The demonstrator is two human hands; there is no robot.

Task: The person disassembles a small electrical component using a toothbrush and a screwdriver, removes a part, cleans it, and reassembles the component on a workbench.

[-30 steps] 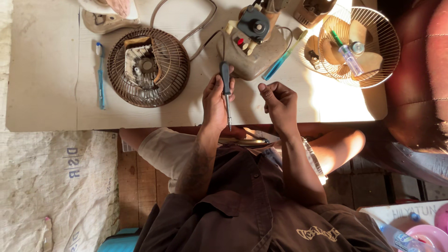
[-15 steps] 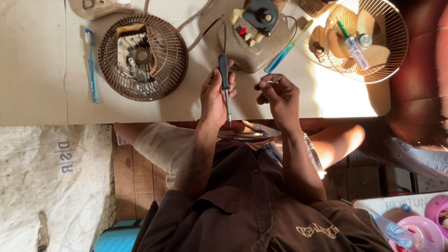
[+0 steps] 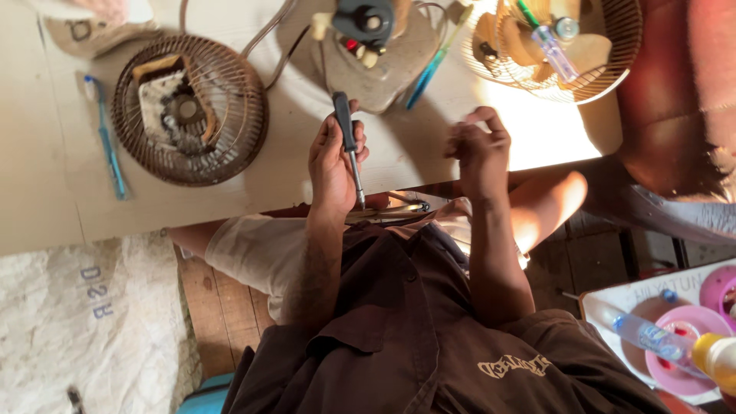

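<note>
Gripping a screwdriver (image 3: 349, 146) upright, the left hand (image 3: 331, 165) is hovering over the surface (image 3: 46, 207); the right hand (image 3: 479, 149) is curling loosely closed, contents hidden.

My right hand (image 3: 479, 153) is curled shut, so I cannot tell whether anything sits inside it. The screwdriver (image 3: 349, 146) tip blurs against my lap. The top edge cuts off the fan motor (image 3: 364, 23) and the far right fan guard (image 3: 567, 54). The pink dishes (image 3: 690, 337) at near right run off the frame.
</note>
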